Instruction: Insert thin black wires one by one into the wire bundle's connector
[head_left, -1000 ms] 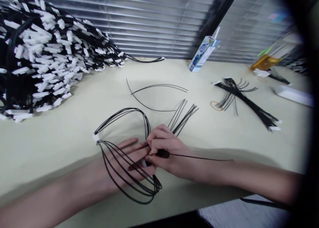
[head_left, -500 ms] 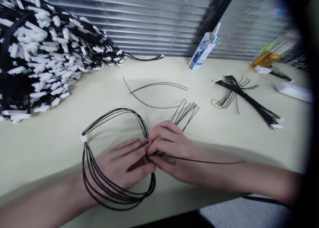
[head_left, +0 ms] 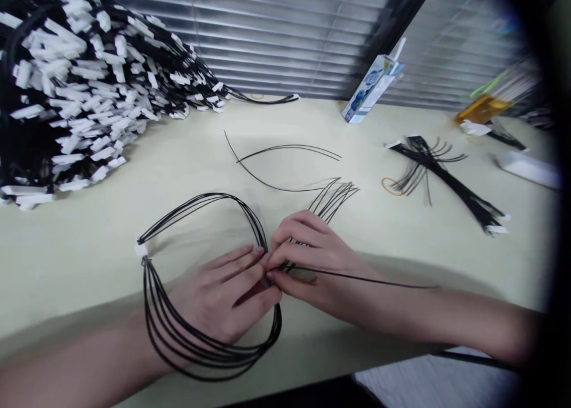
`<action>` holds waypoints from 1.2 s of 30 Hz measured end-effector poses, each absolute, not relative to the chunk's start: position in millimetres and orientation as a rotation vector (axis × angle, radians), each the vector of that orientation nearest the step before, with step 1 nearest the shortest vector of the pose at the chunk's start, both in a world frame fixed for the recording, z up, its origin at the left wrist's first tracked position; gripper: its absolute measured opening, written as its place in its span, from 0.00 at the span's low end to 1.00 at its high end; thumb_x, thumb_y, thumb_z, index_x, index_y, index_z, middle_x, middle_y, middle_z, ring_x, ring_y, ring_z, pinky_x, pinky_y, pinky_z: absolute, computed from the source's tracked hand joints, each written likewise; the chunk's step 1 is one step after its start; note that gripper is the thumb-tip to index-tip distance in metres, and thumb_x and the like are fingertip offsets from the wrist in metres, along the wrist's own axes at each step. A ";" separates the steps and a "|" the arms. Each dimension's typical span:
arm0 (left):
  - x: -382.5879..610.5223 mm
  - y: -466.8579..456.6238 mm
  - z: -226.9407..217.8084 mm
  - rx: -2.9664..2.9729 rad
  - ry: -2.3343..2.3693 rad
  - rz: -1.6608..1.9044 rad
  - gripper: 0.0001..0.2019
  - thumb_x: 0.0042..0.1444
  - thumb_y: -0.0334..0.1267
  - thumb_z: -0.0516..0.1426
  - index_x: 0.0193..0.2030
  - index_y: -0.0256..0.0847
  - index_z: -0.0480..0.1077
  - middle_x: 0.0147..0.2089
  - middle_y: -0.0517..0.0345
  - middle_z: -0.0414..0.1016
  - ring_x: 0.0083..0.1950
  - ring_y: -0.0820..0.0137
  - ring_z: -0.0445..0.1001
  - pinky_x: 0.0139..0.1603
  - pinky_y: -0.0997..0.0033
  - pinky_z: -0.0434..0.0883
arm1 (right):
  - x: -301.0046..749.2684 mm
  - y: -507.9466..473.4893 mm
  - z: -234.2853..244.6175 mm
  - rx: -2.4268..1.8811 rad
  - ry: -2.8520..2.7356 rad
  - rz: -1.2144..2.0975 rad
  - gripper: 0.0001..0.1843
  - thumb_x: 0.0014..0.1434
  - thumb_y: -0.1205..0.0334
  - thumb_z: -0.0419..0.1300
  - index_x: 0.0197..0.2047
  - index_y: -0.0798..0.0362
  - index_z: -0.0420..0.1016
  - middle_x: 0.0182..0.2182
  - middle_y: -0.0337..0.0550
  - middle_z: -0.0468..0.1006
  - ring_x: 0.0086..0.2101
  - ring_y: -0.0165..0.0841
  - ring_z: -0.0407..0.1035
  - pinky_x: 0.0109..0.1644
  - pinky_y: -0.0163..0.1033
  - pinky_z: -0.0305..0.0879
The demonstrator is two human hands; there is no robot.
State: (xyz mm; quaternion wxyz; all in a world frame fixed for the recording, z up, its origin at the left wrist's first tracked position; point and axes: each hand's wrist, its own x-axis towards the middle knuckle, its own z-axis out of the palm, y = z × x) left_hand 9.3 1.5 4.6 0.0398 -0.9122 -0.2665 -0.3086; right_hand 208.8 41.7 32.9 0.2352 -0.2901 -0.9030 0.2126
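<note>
A bundle of thin black wires (head_left: pixel 187 217) is bent into a loop on the pale table (head_left: pixel 89 253); a small white connector (head_left: pixel 141 250) sits at the loop's left. My left hand (head_left: pixel 223 295) lies inside the loop, its fingers pressed against the wires where they cross. My right hand (head_left: pixel 307 259) pinches the same crossing from the right. A single black wire (head_left: pixel 379 282) trails right over my right wrist. The bundle's free ends (head_left: pixel 334 197) fan out beyond my right fingers.
A big heap of black wires with white connectors (head_left: pixel 66 87) fills the back left. Loose black wires (head_left: pixel 285 155) lie mid-table. Another wire bundle (head_left: pixel 446 182) and an orange rubber band (head_left: pixel 390 187) lie to the right. A small carton (head_left: pixel 372 90) leans at the blinds.
The loop has widened and swung left, its white connector sliding leftward. Both hands stay pinched together at the crossing point. A small dark piece seen at my right fingers earlier is out of sight.
</note>
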 end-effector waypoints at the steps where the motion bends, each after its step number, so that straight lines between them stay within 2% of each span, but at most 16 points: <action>1: 9.8 1.4 5.8 -2.789 -0.821 -0.949 0.07 0.56 0.26 0.56 0.40 0.37 0.72 0.42 0.49 0.79 0.48 0.64 0.77 0.52 0.60 0.76 | 208.6 41.8 31.9 -0.797 -2.459 0.595 0.06 0.58 0.65 0.56 0.31 0.55 0.73 0.36 0.39 0.70 0.42 0.23 0.57 0.50 0.31 0.59; 12: 10.1 9.4 12.3 -2.788 -0.717 -0.932 0.05 0.56 0.27 0.56 0.38 0.36 0.73 0.39 0.48 0.80 0.44 0.62 0.79 0.47 0.62 0.78 | 207.7 42.2 28.7 -0.854 -2.372 0.847 0.06 0.57 0.65 0.57 0.30 0.55 0.73 0.34 0.39 0.70 0.40 0.22 0.59 0.49 0.31 0.59; 17: 7.5 2.0 4.6 -2.782 -0.847 -0.927 0.10 0.53 0.26 0.60 0.43 0.38 0.72 0.45 0.49 0.78 0.52 0.63 0.74 0.55 0.62 0.74 | 212.9 54.4 34.7 -1.031 -2.218 0.959 0.08 0.56 0.59 0.58 0.30 0.55 0.73 0.36 0.39 0.71 0.44 0.23 0.61 0.52 0.32 0.58; 20: 6.8 2.6 7.8 -2.766 -0.815 -0.883 0.07 0.55 0.28 0.58 0.40 0.39 0.74 0.45 0.52 0.78 0.51 0.65 0.75 0.54 0.64 0.74 | 227.8 76.6 40.3 -1.204 -1.973 1.118 0.12 0.52 0.55 0.61 0.30 0.57 0.73 0.36 0.40 0.72 0.41 0.25 0.65 0.50 0.33 0.59; 22: 6.2 4.7 13.3 -2.742 -0.798 -0.844 0.07 0.58 0.28 0.55 0.38 0.40 0.75 0.43 0.55 0.79 0.49 0.67 0.76 0.52 0.68 0.75 | 244.3 95.9 41.6 -1.278 -1.844 1.195 0.16 0.53 0.50 0.60 0.33 0.57 0.72 0.37 0.41 0.72 0.39 0.25 0.67 0.46 0.33 0.61; 27: 1.9 7.3 24.4 -2.715 -0.783 -0.806 0.12 0.59 0.26 0.52 0.38 0.42 0.76 0.42 0.56 0.79 0.47 0.69 0.76 0.50 0.74 0.75 | 294.7 147.1 32.3 -1.422 -1.744 1.107 0.23 0.53 0.45 0.57 0.40 0.57 0.71 0.44 0.47 0.73 0.40 0.28 0.68 0.39 0.32 0.61; 31: 0.3 5.2 23.7 -2.716 -0.727 -0.748 0.14 0.58 0.26 0.51 0.40 0.43 0.76 0.43 0.56 0.79 0.49 0.70 0.75 0.52 0.77 0.72 | 327.7 176.2 23.3 -1.524 -1.812 0.923 0.23 0.54 0.44 0.56 0.42 0.56 0.73 0.46 0.47 0.73 0.44 0.30 0.68 0.46 0.36 0.62; 36: 3.1 -0.5 11.0 -2.699 -0.842 -0.947 0.12 0.62 0.30 0.50 0.39 0.41 0.75 0.44 0.55 0.79 0.52 0.72 0.74 0.54 0.76 0.72 | 344.2 183.3 32.5 -1.542 -2.033 0.667 0.18 0.55 0.47 0.56 0.38 0.53 0.77 0.42 0.41 0.75 0.42 0.29 0.69 0.50 0.37 0.61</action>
